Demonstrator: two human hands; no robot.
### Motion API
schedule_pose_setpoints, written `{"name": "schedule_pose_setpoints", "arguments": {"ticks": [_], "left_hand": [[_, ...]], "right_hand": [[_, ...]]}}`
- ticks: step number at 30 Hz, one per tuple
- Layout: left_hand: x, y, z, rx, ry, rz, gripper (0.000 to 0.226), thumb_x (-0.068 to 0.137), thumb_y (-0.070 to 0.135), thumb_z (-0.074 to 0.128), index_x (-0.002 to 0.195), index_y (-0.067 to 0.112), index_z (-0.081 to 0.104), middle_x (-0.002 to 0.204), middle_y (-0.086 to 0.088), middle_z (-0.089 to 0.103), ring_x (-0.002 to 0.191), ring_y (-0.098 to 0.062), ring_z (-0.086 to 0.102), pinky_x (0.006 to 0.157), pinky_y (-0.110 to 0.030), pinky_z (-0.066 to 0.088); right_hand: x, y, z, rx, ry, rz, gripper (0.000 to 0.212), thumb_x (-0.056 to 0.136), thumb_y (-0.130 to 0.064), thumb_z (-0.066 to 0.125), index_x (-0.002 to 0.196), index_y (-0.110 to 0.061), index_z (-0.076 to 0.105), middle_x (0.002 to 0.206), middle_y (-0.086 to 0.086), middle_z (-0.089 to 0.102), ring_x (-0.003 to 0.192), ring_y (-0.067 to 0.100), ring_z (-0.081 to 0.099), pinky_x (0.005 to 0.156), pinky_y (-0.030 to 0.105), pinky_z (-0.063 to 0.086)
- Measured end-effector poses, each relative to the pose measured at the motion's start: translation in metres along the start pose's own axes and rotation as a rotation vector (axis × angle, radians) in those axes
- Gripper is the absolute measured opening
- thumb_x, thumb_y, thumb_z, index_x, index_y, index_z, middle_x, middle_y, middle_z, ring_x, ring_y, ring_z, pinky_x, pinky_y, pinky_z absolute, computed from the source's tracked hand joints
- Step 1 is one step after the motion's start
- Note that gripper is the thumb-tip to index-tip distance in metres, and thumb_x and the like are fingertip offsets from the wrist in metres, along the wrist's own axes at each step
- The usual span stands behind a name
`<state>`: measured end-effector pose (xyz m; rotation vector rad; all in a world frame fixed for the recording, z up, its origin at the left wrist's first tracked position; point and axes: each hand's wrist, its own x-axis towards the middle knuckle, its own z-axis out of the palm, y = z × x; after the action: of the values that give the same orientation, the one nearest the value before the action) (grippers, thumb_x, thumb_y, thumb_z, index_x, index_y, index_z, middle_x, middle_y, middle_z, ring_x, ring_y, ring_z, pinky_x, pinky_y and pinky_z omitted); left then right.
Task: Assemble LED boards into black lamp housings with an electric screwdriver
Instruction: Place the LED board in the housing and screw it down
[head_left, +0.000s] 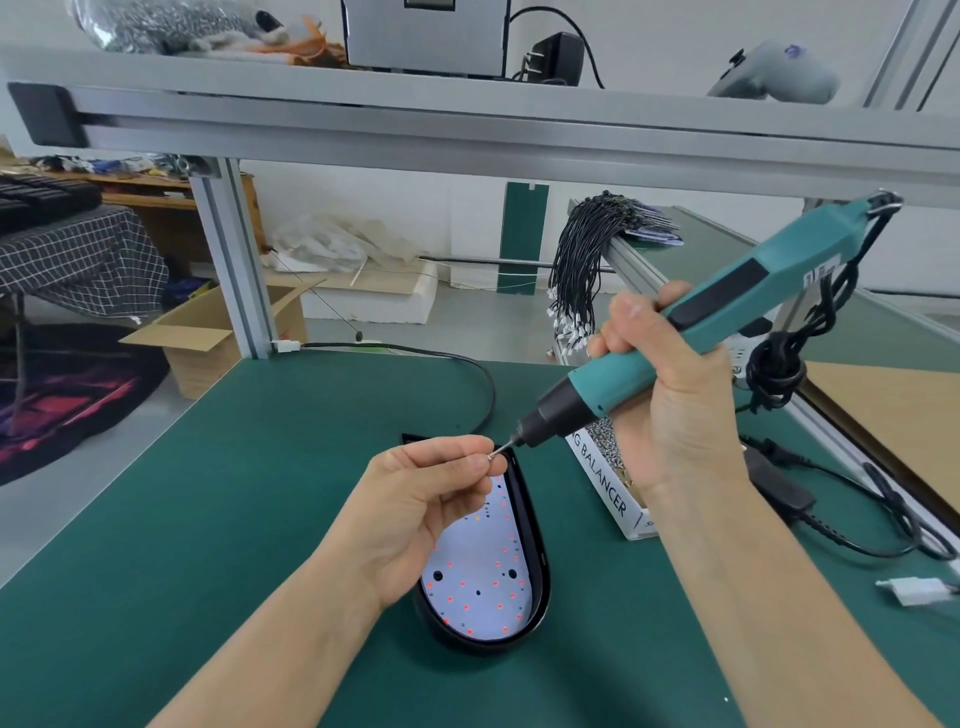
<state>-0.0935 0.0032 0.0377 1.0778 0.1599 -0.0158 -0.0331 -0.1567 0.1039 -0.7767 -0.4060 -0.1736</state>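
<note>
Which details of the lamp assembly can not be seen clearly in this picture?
All in the head view:
- The upper half of the white LED board in the black lamp housing: hidden by the left hand.
- The small silver screw at the tip of the teal electric screwdriver: too small to tell whether it is seated.
- The white cardboard box of screws: mostly behind the right hand.
- The board's screw holes: indistinguishable from other dark dots.

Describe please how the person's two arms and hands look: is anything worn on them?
Both forearms are bare as far as the picture shows; no sleeves reach into view. The left hand and the right hand wear no gloves. I see no rings, watch or wrist strap on the visible parts. The fingernails look short and plain.
</note>
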Motion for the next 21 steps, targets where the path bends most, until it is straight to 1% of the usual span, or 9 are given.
{"name": "schedule_pose_setpoints", "arguments": {"ticks": [2, 4, 7, 9, 11, 13, 17, 21], "left_hand": [[0.0, 0.0, 0.001, 0.05, 0.033, 0.041, 0.019, 0.056, 0.005, 0.073, 0.074, 0.006, 0.079, 0.078, -0.017, 0.073, 0.057, -0.015, 0.064, 0.059, -0.02, 0.054], [0.001, 0.001, 0.002, 0.13, 0.066, 0.084, 0.013, 0.062, -0.001, 0.072, 0.07, 0.008, 0.078, 0.075, -0.018, 0.073, 0.057, -0.015, 0.064, 0.059, -0.02, 0.054], [0.002, 0.002, 0.003, 0.206, 0.085, 0.119, 0.025, 0.075, -0.012, 0.066, 0.067, 0.009, 0.078, 0.074, -0.018, 0.073, 0.058, -0.016, 0.065, 0.059, -0.02, 0.054], [0.003, 0.003, 0.002, 0.248, 0.086, 0.139, 0.028, 0.077, -0.013, 0.065, 0.067, 0.01, 0.078, 0.074, -0.017, 0.073, 0.058, -0.016, 0.065, 0.059, -0.019, 0.054], [0.006, 0.004, 0.003, 0.281, 0.095, 0.155, 0.03, 0.078, -0.013, 0.065, 0.066, 0.011, 0.077, 0.073, -0.017, 0.073, 0.059, -0.015, 0.066, 0.059, -0.018, 0.054], [0.008, 0.004, 0.003, 0.286, 0.102, 0.153, 0.03, 0.078, -0.013, 0.065, 0.066, 0.011, 0.078, 0.074, -0.017, 0.073, 0.06, -0.015, 0.067, 0.059, -0.018, 0.053], [0.013, 0.003, 0.001, 0.256, 0.101, 0.128, 0.027, 0.079, -0.01, 0.066, 0.07, 0.012, 0.079, 0.077, -0.017, 0.074, 0.059, -0.014, 0.065, 0.06, -0.018, 0.053], [0.016, 0.001, -0.001, 0.222, 0.106, 0.106, 0.025, 0.08, -0.01, 0.066, 0.071, 0.01, 0.078, 0.08, -0.018, 0.074, 0.06, -0.015, 0.066, 0.061, -0.019, 0.054]], "right_hand": [[-0.001, 0.002, -0.001, -0.015, -0.019, -0.01, 0.035, 0.081, 0.008, 0.062, 0.073, -0.022, 0.047, 0.063, 0.001, 0.043, 0.057, 0.014, 0.041, 0.062, 0.026, 0.044], [-0.002, 0.006, -0.002, -0.027, -0.029, -0.016, 0.037, 0.083, 0.01, 0.061, 0.075, -0.023, 0.048, 0.061, -0.002, 0.046, 0.057, 0.014, 0.042, 0.063, 0.026, 0.044], [-0.002, 0.009, -0.004, -0.004, -0.034, -0.013, 0.037, 0.083, 0.009, 0.061, 0.075, -0.024, 0.047, 0.059, -0.004, 0.047, 0.057, 0.013, 0.041, 0.063, 0.025, 0.044], [-0.003, 0.01, -0.006, 0.015, -0.044, -0.004, 0.032, 0.08, 0.004, 0.064, 0.075, -0.024, 0.048, 0.061, -0.004, 0.047, 0.058, 0.013, 0.042, 0.064, 0.025, 0.044], [-0.003, 0.012, -0.008, 0.022, -0.057, -0.004, 0.032, 0.08, 0.003, 0.064, 0.075, -0.025, 0.05, 0.061, -0.005, 0.048, 0.059, 0.013, 0.044, 0.066, 0.026, 0.045], [-0.003, 0.013, -0.009, 0.037, -0.053, -0.006, 0.033, 0.081, 0.005, 0.065, 0.074, -0.026, 0.053, 0.061, -0.006, 0.05, 0.059, 0.012, 0.046, 0.067, 0.026, 0.044], [-0.002, 0.017, -0.012, 0.074, 0.047, 0.0, 0.029, 0.078, 0.001, 0.065, 0.075, -0.025, 0.052, 0.063, -0.007, 0.054, 0.059, 0.01, 0.051, 0.07, 0.026, 0.046], [-0.004, 0.022, -0.017, 0.089, 0.08, 0.009, 0.032, 0.079, 0.002, 0.066, 0.069, -0.027, 0.057, 0.064, -0.007, 0.056, 0.059, 0.01, 0.054, 0.069, 0.024, 0.05]]}}
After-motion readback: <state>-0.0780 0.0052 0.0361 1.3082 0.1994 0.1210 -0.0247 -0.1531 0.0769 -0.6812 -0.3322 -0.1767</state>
